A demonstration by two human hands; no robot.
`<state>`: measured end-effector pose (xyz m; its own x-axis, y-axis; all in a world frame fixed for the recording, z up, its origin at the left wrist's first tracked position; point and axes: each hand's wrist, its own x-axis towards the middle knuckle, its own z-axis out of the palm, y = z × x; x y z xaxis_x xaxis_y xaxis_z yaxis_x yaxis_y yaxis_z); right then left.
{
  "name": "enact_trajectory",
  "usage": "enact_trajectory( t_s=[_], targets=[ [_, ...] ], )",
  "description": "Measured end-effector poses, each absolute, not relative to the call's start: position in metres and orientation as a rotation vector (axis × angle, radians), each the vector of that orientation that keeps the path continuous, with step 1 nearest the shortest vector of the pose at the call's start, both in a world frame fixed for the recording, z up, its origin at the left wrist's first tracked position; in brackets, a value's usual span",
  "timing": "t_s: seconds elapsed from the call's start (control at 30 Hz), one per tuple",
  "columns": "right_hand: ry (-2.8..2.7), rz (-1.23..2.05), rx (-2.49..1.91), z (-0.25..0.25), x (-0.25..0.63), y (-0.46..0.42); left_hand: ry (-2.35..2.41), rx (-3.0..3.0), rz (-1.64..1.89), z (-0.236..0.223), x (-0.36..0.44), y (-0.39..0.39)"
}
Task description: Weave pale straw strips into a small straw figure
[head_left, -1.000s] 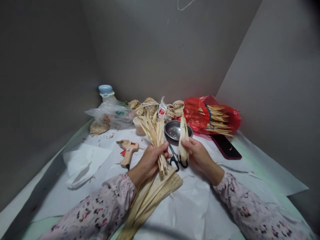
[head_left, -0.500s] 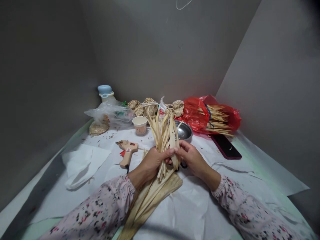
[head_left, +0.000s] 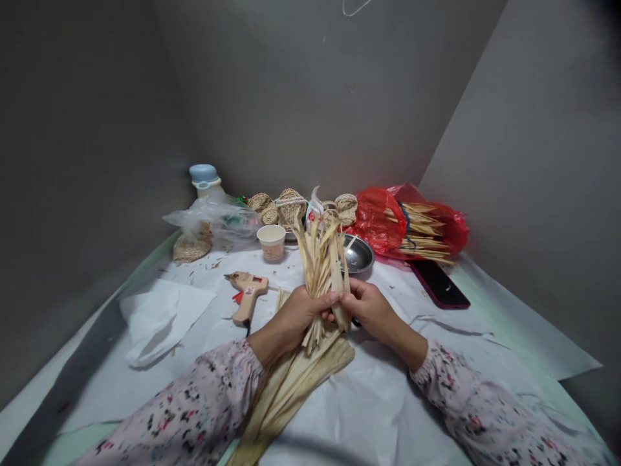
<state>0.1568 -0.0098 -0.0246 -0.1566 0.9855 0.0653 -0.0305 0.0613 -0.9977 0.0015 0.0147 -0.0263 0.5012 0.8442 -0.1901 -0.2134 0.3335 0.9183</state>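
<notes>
1. Grey walls (head_left: 291,97) close in the corner, and the table (head_left: 524,343) in front of you is covered w/ white paper, w/ scraps scattered across it.
2. Far L: a crumpled white tissue (head_left: 162,320) lies on the paper, near the table's L edge.
3. Behind it, at the back: a round woven straw mat (head_left: 193,249) sits partly under a clear plastic bag (head_left: 213,220), w/ a plastic bottle (head_left: 206,181) w/ blue cap just behind.
4. Nearer you: a hot glue gun (head_left: 247,291) lies on its side, nozzle pointing L, just beside your L hand (head_left: 295,317).
5. Back centre: a paper cup (head_left: 272,241) stands in front of small woven baskets (head_left: 291,207).
6. Centre: L hand, in a floral sleeve (head_left: 179,408), is closed firmly around a bundle of dried leaf strips (head_left: 320,278). Tips point up; long, wide ends fan down toward you over the paper.
7. R hand (head_left: 369,310), also in a floral sleeve (head_left: 485,401), grips the same bundle from the other side, fingers meeting L hand's.
8. Behind R hand: a steel bowl (head_left: 359,254); black scissors handle (head_left: 357,322) shows just under the hand.
9. Far R: a red plastic bag (head_left: 373,220) holds pointed strip bundles (head_left: 422,233), w/ a dark smartphone (head_left: 439,286) lying on the paper just in front.
</notes>
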Motion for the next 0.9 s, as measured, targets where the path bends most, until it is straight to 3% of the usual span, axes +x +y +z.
enact_trajectory(
  t_s=[0.43, 0.63, 0.9],
  targets=[
    [-1.195, 1.112, -1.231, -0.029, 0.164, -0.004, 0.667, 0.864, 0.878, -0.021, 0.002, 0.015],
    [-1.166, 1.261, -1.105, -0.034, 0.169, -0.002, 0.677, 0.821, 0.794, -0.020, 0.002, 0.016],
    [-0.810, 1.056, -1.015, -0.035, 0.193, 0.015, 0.633, 0.698, 0.888, -0.016, 0.000, 0.019]
  ],
)
